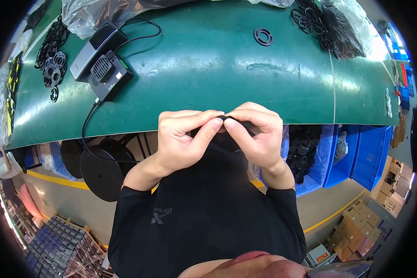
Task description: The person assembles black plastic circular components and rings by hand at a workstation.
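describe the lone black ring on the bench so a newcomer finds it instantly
Start at the green table and look to its far side, right of centre. The single black ring lies flat there on bare green. Unlike the heaped rings at the far right corner, it lies alone, touching nothing.

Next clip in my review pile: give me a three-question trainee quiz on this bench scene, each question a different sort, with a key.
1. True or false: the left hand and the right hand meet fingertip to fingertip on one small black part.
2. Multiple choice: the single black ring lying alone on the green mat is A) far side, right of centre; B) under the left hand; C) inside the blue bin.
3. Fill in: the black boxy device with a round grille sits toward the person's ____ side.

Key: 1 true; 2 A; 3 left.
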{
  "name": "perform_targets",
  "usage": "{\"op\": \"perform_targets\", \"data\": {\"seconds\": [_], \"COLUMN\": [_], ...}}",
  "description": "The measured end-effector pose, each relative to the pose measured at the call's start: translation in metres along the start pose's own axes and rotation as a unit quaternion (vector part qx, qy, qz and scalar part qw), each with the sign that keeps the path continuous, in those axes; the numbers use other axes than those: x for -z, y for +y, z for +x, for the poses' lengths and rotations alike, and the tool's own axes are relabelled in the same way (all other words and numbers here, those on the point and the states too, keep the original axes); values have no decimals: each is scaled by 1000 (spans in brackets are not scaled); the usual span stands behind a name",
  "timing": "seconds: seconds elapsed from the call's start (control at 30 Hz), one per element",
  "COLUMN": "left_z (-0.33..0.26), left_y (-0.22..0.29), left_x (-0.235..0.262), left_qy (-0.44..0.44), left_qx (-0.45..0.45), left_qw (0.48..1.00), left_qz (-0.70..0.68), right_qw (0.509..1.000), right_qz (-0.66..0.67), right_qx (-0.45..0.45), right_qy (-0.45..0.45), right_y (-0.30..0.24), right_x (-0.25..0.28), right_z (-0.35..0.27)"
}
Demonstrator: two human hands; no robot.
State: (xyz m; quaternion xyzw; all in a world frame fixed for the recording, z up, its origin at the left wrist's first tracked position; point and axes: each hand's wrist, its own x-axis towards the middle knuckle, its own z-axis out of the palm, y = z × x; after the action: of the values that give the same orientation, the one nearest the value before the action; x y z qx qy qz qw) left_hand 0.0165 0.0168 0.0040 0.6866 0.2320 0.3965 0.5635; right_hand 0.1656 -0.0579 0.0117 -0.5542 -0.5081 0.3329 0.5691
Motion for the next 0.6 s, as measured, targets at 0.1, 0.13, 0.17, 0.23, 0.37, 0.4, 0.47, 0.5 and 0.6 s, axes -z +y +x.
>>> {"op": "perform_targets", "data": {"seconds": [0.1, 0.13, 0.17, 0.23, 0.37, 0.4, 0.47, 0.5, 0.6], "left_z": [4, 7, 8, 12, 15, 14, 12, 11, 7], "left_y": [2, 3, 5, 5, 8, 7, 6, 5, 2], "left_x": [8, 11, 12, 14, 16, 15, 11, 10, 7], "left_qy": [-21, -48, -74, -71, -77, -76, -49, -49, -23], "left_qx": [24, 40, 56, 54, 32, 32, 25, 25, 8], "left_qw": [999, 998, 996, 996, 996, 996, 997, 997, 999], "left_qz": [-27, -16, -6, -8, 32, 33, 49, 48, 45], "right_qw": [1000, 1000, 999, 996, 993, 993, 992, 991, 991], "right_qz": [1, 2, -32, -66, -98, -101, -105, -110, -107], "right_qx": [-6, -5, 22, 49, 53, 57, 64, 71, 82], "right_qy": [-5, -5, -17, -30, -29, -29, -22, -14, -5], "right_y": [-2, -2, -3, -5, -7, -7, -6, -5, -5], "right_x": [3, 5, 8, 10, 8, 8, 6, 5, 4], "right_z": [0, 1, 3, 4, 5, 5, 5, 5, 6]}}
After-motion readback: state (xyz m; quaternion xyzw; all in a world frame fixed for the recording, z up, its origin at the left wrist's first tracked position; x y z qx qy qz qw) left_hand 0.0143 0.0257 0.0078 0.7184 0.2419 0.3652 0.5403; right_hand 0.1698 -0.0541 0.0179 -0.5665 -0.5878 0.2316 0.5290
